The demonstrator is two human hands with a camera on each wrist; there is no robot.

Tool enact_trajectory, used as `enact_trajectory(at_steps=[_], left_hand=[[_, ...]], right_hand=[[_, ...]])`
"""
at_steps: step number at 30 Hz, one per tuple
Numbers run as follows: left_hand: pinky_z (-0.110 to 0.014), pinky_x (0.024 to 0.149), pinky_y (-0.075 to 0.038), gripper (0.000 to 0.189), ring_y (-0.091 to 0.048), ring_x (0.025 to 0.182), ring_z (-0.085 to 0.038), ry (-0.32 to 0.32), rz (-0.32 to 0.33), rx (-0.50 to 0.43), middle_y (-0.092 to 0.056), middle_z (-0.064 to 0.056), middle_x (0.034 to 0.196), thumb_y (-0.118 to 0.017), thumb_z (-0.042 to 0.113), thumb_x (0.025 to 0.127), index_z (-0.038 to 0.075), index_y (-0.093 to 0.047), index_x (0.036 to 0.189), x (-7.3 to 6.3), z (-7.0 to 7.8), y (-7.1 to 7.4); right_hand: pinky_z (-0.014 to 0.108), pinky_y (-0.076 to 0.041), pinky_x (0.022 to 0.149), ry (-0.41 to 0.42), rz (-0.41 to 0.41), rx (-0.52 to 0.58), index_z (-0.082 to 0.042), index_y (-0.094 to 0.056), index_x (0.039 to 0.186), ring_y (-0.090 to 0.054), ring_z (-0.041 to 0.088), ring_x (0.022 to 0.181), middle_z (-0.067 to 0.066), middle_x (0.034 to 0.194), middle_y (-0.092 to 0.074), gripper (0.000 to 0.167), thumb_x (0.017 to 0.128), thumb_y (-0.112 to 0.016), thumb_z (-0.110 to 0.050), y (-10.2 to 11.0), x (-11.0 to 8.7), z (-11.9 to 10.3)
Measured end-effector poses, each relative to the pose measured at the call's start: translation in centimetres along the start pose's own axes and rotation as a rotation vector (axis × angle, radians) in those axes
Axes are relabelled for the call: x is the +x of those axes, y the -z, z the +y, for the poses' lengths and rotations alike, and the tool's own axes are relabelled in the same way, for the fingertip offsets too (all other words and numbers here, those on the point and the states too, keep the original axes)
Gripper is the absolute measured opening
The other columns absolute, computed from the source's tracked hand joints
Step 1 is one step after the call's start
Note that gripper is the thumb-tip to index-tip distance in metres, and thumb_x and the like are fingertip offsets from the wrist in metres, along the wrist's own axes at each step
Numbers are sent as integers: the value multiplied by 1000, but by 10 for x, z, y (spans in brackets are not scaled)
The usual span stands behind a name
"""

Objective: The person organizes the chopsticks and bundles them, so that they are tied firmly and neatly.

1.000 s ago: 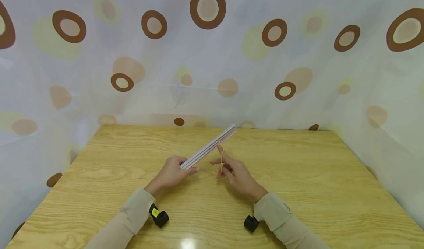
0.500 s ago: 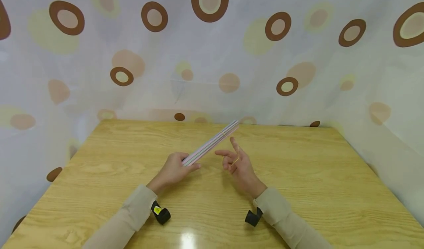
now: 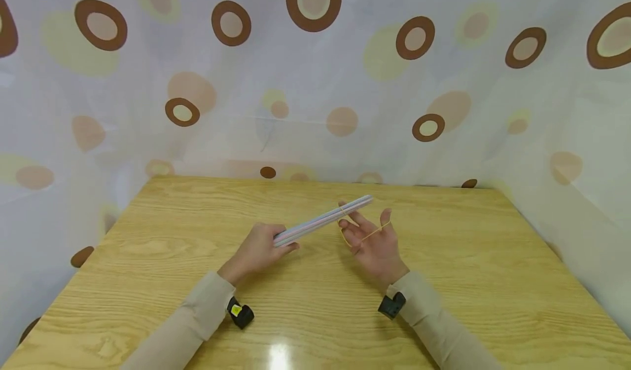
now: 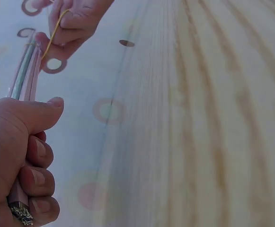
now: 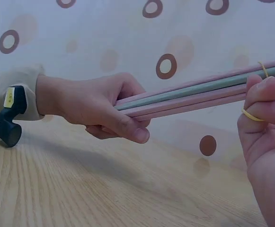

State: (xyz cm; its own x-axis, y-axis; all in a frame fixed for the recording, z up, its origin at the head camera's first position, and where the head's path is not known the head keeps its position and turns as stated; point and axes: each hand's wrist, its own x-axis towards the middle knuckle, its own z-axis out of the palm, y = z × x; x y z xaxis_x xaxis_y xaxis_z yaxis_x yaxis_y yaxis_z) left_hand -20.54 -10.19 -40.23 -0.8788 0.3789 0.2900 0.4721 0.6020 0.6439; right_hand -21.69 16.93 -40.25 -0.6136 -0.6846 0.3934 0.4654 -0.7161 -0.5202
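Note:
My left hand (image 3: 256, 251) grips the near end of a bundle of slim pink and green chopsticks (image 3: 315, 226), which slants up to the right above the table. Dark patterned ends (image 4: 21, 212) poke out below that fist in the left wrist view. A thin yellow rubber band (image 3: 371, 235) circles the bundle near its far end and stretches across to my right hand (image 3: 379, 252). There it is hooked over the thumb and the curled fingers, while one finger reaches behind the bundle. In the right wrist view, the rubber band (image 5: 252, 116) crosses those bent fingers.
Beneath both hands lies a wood-grain table (image 3: 148, 238). A pale curtain with brown rings (image 3: 296, 140) hangs behind its back edge and along the sides. Each wrist carries a small black camera (image 3: 241, 313) on a beige sleeve.
The right hand has turned palm up and spread its thumb, stretching the rubber band wide. The chopsticks' far end has dropped slightly and swung right. The left hand keeps its grip.

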Motion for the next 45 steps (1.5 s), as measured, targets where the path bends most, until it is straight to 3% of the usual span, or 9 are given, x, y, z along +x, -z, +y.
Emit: enact_trajectory(at_steps=[5, 12, 18, 21, 25, 28, 33, 40, 45], left_hand=[[-18, 47, -27, 27, -34, 50, -4, -58, 15, 106, -42, 6, 57, -75, 25, 84, 12, -57, 70, 1, 1, 2], [-20, 50, -36, 18, -42, 50, -6, -139, 75, 286, -59, 2, 60, -79, 22, 79, 11, -66, 76, 1, 7, 2], [-23, 52, -42, 16, -47, 52, -8, -176, 141, 366, -64, 0, 65, -80, 18, 77, 10, -66, 77, 0, 9, 2], [-23, 50, -41, 17, -45, 51, -9, -213, 164, 389, -62, 0, 63, -80, 16, 77, 10, -64, 75, -3, 8, 3], [-20, 48, -37, 18, -42, 49, -7, -265, 178, 436, -61, 1, 61, -80, 13, 74, 11, -62, 74, -5, 6, 3], [-20, 46, -33, 19, -39, 50, -7, -301, 195, 472, -57, 2, 59, -79, 10, 73, 11, -59, 75, -4, 6, 2], [-19, 45, -28, 23, -34, 49, -7, -326, 206, 525, -53, 3, 58, -79, 9, 73, 11, -57, 75, -1, 9, 3], [-19, 43, -31, 23, -33, 47, -4, -376, 210, 592, -58, 2, 58, -80, 10, 74, 11, -57, 74, -3, 15, 4], [-18, 42, -29, 22, -31, 46, -4, -398, 221, 609, -55, 2, 56, -79, 9, 76, 10, -57, 75, -3, 16, 5]], right_hand=[[19, -49, 75, -54, -53, 27, -6, -29, 150, -59, 15, 100, 12, 123, -54, 100, 83, -16, -78, 4, -2, -9], [22, -38, 63, -82, 69, -2, 4, -52, 134, -48, 18, 72, 15, 117, -59, 104, 82, -19, -80, 9, -7, -21], [22, -49, 64, -141, 26, 45, 6, -46, 138, -63, 26, 102, 21, 124, -56, 109, 80, -19, -82, 13, -7, -30], [25, -52, 84, -144, 9, 62, 10, -45, 137, -57, 31, 118, 24, 129, -54, 108, 82, -18, -80, 14, -8, -32], [29, -44, 101, -138, -4, -19, 10, -48, 134, -56, 30, 120, 22, 131, -55, 103, 86, -11, -74, 14, -9, -32], [26, -45, 97, -143, -19, -86, 8, -51, 133, -57, 26, 118, 18, 129, -58, 99, 89, -9, -70, 14, -9, -35], [23, -45, 82, -169, -49, -261, 2, -54, 132, -60, 17, 96, 14, 117, -65, 94, 90, -5, -66, 16, -7, -43], [18, -46, 71, -230, -86, -339, -3, -56, 133, -59, 11, 86, 11, 113, -66, 74, 96, -24, -59, 22, -8, -48], [16, -47, 68, -230, -89, -418, -6, -58, 132, -60, 9, 84, 7, 112, -68, 66, 99, -25, -54, 22, -7, -48]])
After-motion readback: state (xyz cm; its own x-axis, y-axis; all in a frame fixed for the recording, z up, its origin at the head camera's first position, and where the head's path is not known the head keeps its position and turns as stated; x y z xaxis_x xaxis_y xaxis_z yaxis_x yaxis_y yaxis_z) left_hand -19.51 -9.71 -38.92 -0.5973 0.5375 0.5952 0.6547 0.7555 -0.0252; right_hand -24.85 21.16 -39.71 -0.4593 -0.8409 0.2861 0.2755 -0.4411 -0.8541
